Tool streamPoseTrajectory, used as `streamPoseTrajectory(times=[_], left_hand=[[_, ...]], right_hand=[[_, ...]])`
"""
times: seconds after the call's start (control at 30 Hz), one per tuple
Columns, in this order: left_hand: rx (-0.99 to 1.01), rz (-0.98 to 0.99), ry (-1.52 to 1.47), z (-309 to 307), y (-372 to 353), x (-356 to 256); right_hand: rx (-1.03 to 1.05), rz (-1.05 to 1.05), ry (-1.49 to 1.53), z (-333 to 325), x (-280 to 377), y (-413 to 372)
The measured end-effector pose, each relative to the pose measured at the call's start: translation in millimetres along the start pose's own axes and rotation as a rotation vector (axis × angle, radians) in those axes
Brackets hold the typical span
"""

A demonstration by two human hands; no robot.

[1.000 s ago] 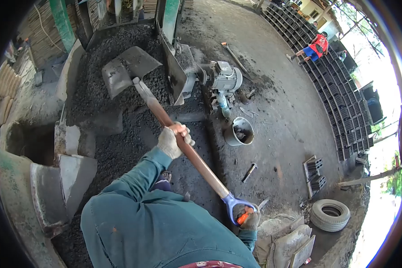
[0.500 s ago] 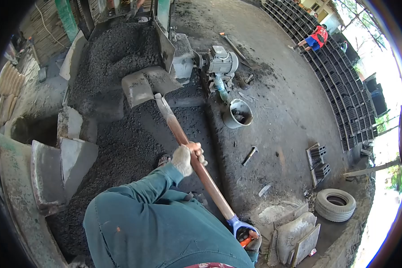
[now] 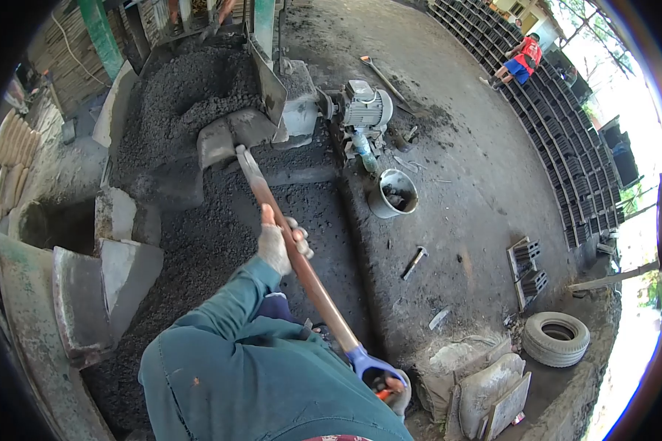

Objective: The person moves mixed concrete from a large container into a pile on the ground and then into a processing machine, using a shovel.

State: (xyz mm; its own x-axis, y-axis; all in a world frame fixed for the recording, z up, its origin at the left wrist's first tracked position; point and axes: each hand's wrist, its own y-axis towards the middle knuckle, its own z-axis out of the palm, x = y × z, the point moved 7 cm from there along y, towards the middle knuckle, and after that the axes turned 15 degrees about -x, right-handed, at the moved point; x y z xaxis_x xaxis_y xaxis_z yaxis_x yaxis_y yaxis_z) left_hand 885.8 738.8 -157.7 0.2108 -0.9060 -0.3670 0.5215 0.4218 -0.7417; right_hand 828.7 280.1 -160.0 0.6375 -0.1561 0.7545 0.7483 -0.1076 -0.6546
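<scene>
A long shovel (image 3: 305, 275) slants across my body, its wooden shaft running up from a blue D-shaped grip. Its metal blade (image 3: 217, 143) rests at the near edge of a heap of dark, damp mix (image 3: 191, 84) in a trough. Partway along the shaft, my left hand (image 3: 278, 246), in a pale glove with bare fingertips, is closed around the wood. Down at the D-grip, my right hand (image 3: 396, 389) is wrapped on the handle, partly hidden by it. More dark mix (image 3: 198, 250) covers the ground left of the shaft.
An electric motor (image 3: 366, 106) stands right of the trough, near a bucket (image 3: 392, 195) and a hammer (image 3: 414, 262). A tyre (image 3: 556, 339) lies at the lower right. Beside stacked blocks (image 3: 559, 140) is a person in red (image 3: 526, 55). Another person's hand (image 3: 224, 11) shows beyond the trough.
The shovel has shifted slightly left, both hands moving with it. My left thumb now points up along the shaft. The person in red has straightened somewhat.
</scene>
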Motion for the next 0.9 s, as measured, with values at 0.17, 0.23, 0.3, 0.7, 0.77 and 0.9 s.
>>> streamPoseTrajectory(times=[0.17, 0.23, 0.3, 0.7, 0.77, 0.9], left_hand=[[0.024, 0.036, 0.039, 4, 73, -66], [0.029, 0.071, 0.048, 12, 83, -94], [0.053, 0.114, 0.060, 22, 108, -133], [0.114, 0.344, 0.066, 91, 163, -309], [0.139, 0.300, -0.058, 96, 114, -257], [0.232, 0.155, -0.135, 114, 34, -179]], right_hand=[[-0.025, 0.021, 0.037, 98, -3, 16], [0.019, -0.016, 0.024, 133, 1, 18], [0.090, -0.054, 0.007, 180, 8, 20], [0.630, -0.291, -0.014, 359, 103, -18], [0.601, -0.273, 0.068, 303, 149, -31], [0.418, -0.743, -0.093, 207, 232, -22]])
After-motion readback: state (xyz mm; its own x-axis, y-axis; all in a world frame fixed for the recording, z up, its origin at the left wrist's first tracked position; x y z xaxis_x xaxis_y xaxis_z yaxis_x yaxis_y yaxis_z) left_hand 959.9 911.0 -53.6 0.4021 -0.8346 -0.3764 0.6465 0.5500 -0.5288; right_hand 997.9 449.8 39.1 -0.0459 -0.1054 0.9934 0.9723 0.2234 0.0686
